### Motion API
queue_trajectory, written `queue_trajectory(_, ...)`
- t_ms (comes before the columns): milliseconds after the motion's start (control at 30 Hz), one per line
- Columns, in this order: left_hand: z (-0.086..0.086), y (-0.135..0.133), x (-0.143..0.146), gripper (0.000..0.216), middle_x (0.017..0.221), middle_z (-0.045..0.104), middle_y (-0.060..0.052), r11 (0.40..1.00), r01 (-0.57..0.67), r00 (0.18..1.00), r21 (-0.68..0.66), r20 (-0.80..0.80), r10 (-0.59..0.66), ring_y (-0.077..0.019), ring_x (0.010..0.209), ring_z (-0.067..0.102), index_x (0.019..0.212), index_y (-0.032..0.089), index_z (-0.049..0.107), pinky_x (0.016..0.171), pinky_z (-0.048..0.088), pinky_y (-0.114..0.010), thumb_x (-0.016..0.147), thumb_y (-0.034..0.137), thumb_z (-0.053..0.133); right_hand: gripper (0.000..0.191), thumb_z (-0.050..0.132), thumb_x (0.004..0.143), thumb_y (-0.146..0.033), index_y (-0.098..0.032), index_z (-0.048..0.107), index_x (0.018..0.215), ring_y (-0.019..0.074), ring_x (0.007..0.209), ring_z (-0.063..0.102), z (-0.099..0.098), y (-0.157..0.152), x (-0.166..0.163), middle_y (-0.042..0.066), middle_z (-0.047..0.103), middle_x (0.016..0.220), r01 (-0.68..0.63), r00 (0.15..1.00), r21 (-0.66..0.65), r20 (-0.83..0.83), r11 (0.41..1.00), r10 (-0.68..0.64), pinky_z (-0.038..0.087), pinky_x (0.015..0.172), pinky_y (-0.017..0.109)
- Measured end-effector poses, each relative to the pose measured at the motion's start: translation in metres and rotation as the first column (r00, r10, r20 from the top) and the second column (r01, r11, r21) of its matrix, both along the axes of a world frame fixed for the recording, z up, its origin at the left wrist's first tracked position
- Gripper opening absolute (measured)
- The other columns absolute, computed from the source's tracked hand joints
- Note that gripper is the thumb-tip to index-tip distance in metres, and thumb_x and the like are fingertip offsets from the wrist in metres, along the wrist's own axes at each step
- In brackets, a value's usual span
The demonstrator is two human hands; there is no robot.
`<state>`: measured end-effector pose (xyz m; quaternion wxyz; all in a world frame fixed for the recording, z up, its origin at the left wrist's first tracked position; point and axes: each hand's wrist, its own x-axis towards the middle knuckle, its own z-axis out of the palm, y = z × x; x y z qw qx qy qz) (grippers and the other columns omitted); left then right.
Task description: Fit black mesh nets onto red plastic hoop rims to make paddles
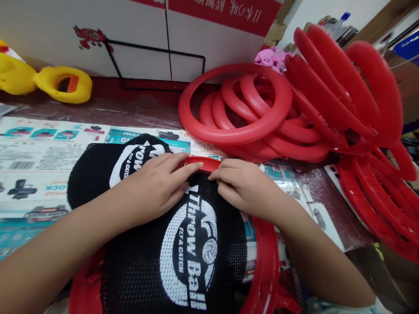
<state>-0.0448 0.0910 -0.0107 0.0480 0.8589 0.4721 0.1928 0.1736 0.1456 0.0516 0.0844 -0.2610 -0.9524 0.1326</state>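
Observation:
A black mesh fabric (140, 270) printed with white "Throw Ball" lettering lies across a red plastic ring (266, 261). The ring's far rim shows as a short red strip between my hands. My left hand (160, 183) bends over the mesh's far edge, fingers and thumb closed on it beside that strip. On the other side, my right hand (240, 185) pinches the same edge, its fingertips pressed together. Both hands are close to each other. A second printed black mesh piece (94, 170) lies to the left, partly under my left wrist.
Several smooth red rings (235, 135) are piled behind my hands. More red ring parts (347, 96) are stacked at the right. A yellow toy (70, 85) sits at the back left, near a black wire frame (153, 48). Printed cardboard (32, 170) covers the table.

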Motion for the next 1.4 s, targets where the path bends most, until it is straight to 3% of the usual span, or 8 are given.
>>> queue_trajectory(400, 0.001, 0.001, -0.001, 0.047, 0.13, 0.041, -0.021, 0.998, 0.041, 0.994, 0.04, -0.105, -0.037, -0.0339, 0.105, 0.052, 0.136, 0.022, 0.053, 0.089, 0.047, -0.055, 0.092, 0.017, 0.037, 0.027, 0.043, 0.089, -0.011, -0.01, 0.07, 0.092, 0.0184, 0.08, 0.052, -0.01, 0.017, 0.005, 0.009, 0.058, 0.083, 0.004, 1.0, 0.08, -0.026, 0.997, -0.001, 0.045, 0.075, 0.03)
queue_trajectory(733, 0.0, 0.002, 0.0, 0.051, 0.128, 0.043, -0.022, 0.997, 0.06, 0.993, 0.043, -0.107, -0.055, -0.0368, 0.109, 0.05, 0.14, 0.018, 0.047, 0.088, 0.047, -0.054, 0.09, 0.016, 0.038, 0.026, 0.046, 0.088, -0.009, -0.009, 0.071, 0.091, 0.0181, 0.079, 0.053, -0.017, 0.022, 0.005, 0.009, 0.058, 0.082, 0.01, 0.998, 0.08, -0.06, 0.997, -0.005, 0.046, 0.074, 0.03)
queue_trajectory(1400, -0.001, 0.003, 0.005, 0.055, 0.128, 0.044, -0.021, 0.999, -0.042, 0.985, -0.012, -0.168, 0.039, -0.0394, 0.112, 0.051, 0.144, 0.025, 0.044, 0.089, 0.047, -0.056, 0.089, 0.022, 0.041, 0.028, 0.045, 0.088, -0.008, -0.008, 0.073, 0.091, 0.0173, 0.076, 0.048, -0.026, 0.025, -0.002, 0.006, 0.052, 0.078, 0.044, 0.999, 0.079, 0.023, 0.996, -0.046, 0.041, 0.071, 0.029)
